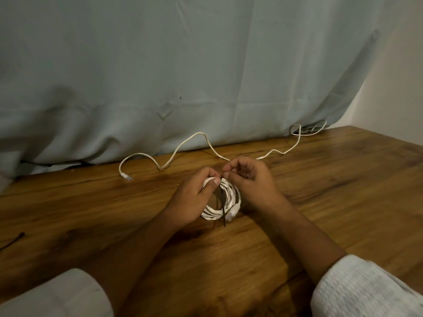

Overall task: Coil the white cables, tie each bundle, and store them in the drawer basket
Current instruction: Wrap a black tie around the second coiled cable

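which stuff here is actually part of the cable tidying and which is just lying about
For the job: coiled white cable, gripped by the left hand; black tie on it, pinched by the right hand; loose white cable behind; spare black tie far left.
Just there: blue-grey cloth; wooden table.

person's arms, seen from above. the left hand, right hand and both forearms are bare. a thin ring sits on one finger of the right hand. the right sleeve is a pale grey-white knit with fine horizontal ribbing. the left sleeve has the same pale tone but is blurred, its weave not legible; a small dark speck marks it near the cuff.
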`<state>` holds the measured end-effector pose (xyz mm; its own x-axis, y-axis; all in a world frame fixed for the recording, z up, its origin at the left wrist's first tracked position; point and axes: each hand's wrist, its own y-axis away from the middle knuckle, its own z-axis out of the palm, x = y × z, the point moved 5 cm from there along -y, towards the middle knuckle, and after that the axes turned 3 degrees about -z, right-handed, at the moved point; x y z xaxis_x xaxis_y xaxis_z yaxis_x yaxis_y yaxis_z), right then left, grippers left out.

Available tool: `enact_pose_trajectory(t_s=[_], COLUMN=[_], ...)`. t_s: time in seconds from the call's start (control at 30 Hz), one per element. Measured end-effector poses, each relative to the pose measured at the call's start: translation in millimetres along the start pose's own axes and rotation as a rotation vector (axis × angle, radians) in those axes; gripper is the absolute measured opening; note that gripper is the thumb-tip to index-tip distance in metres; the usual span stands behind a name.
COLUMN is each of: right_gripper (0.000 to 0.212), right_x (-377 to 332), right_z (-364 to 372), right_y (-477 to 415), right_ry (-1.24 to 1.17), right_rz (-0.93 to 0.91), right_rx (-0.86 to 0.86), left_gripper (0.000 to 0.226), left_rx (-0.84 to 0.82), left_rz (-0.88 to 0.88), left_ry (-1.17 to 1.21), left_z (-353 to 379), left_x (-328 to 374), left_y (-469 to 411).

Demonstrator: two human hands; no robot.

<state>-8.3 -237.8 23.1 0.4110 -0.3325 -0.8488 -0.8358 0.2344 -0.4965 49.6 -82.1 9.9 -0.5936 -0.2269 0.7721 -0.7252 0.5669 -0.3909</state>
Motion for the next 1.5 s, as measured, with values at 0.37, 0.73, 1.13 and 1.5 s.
enact_pose_trajectory(t_s=[0.37,0.73,1.13,1.5], right_gripper=[0.033,0.024,0.026,0.014], right_x=[-29,-23,-16,-25], right_z=[10,19,1,-7], right_y=[10,14,12,9], right_ry=[0.168,0.46,0.104,0.08], right_rz=[0.008,-0.069,0.012,-0.042], right_rx=[-0.359,-0.517,-0.475,-0.329], left_gripper=[0.016,0.012,0.014,0.011], left_rx=[0.079,0.111,0.113,0.11], left_rz=[-0.056,-0.03,-0.071,-0.024], left_ry=[-0.046,-0.14,-0.128,-0.214], left_z=[-7,-10,-11,-9], left_x=[-2,-3,-4,-4], left_y=[-2,-4,-5,-4])
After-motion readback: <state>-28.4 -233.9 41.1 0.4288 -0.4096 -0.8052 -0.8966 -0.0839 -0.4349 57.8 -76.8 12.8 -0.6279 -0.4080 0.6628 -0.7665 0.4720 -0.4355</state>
